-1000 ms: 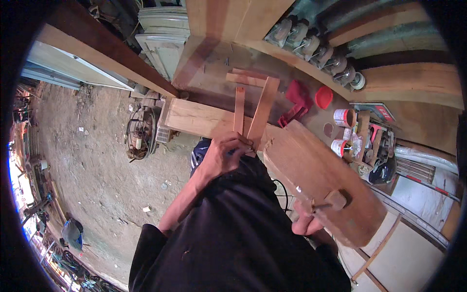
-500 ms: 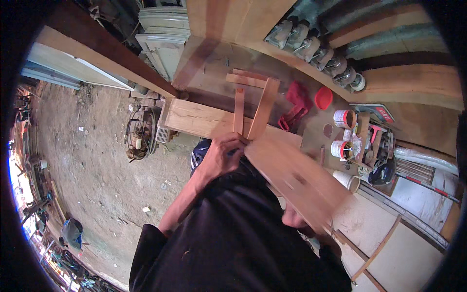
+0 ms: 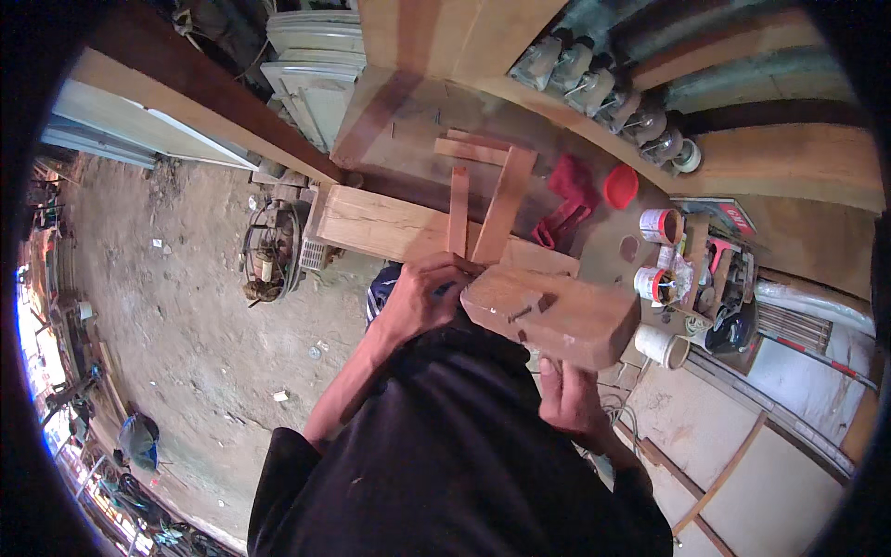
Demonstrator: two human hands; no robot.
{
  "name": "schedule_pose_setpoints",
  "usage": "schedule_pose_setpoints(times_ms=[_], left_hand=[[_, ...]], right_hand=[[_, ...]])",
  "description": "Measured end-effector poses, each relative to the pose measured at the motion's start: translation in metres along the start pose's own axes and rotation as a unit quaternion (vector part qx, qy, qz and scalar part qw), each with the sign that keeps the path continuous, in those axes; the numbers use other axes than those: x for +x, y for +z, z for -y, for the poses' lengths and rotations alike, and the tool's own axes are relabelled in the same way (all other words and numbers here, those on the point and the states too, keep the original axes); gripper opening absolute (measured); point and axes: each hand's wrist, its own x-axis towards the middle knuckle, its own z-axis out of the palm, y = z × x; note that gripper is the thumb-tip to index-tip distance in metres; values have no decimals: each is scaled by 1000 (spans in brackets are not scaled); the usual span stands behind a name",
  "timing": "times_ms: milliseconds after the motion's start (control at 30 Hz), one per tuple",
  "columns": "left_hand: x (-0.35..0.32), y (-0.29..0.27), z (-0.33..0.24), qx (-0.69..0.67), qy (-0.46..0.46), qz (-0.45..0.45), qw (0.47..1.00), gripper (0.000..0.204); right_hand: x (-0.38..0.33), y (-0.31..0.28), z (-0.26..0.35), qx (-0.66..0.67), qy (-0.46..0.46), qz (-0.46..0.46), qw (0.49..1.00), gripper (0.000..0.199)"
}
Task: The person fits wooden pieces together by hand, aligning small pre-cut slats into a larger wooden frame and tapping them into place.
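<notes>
Right hand (image 3: 571, 399): curled against the underside of the wooden block (image 3: 589, 320), holding it; the grip itself is mostly hidden. The block has swung from the right toward the left hand (image 3: 429, 283). It was blurred half a second ago and now shows sharp edges, with a short peg (image 3: 527, 308) on its upper face. Its left end lies just beside the left fingertips; contact cannot be confirmed. This appears to bring the block to the working point.

Left hand: position unchanged, fingers drawn narrow at the lower ends of the narrow strip (image 3: 458, 213) and the wide strip (image 3: 502, 206). Whether it grips a small item cannot be told. Both strips have kept their positions over the plank (image 3: 380, 223).

Beyond: red cloth (image 3: 568, 200) and red lid (image 3: 621, 187), both unmoved. To the right, the white bucket (image 3: 657, 345) is uncovered beside the block.
</notes>
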Motion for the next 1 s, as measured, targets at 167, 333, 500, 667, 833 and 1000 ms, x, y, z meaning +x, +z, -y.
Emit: schedule_pose_setpoints(times_ms=[167,333,500,667,833,1000], left_hand=[[5,-5,-11,-43,-32,39,998,20],[1,-6,-14,-23,-1,38,999,26],[-3,-1,4,-33,41,40,998,33],[-9,11,29,-7,58,5,998,31],[-5,18,27,-8,73,-26,997,40],[-7,12,29,-14,30,-4,999,48]], right_hand=[[3,-12,-4,-12,75,-124,989,21],[12,-10,-12,197,207,-144,947,29],[17,-2,-6,219,189,-161,944,25],[23,1,-6,254,161,-132,945,21],[30,0,-2,335,194,-151,910,17],[27,1,-8,331,172,-145,917,18]])
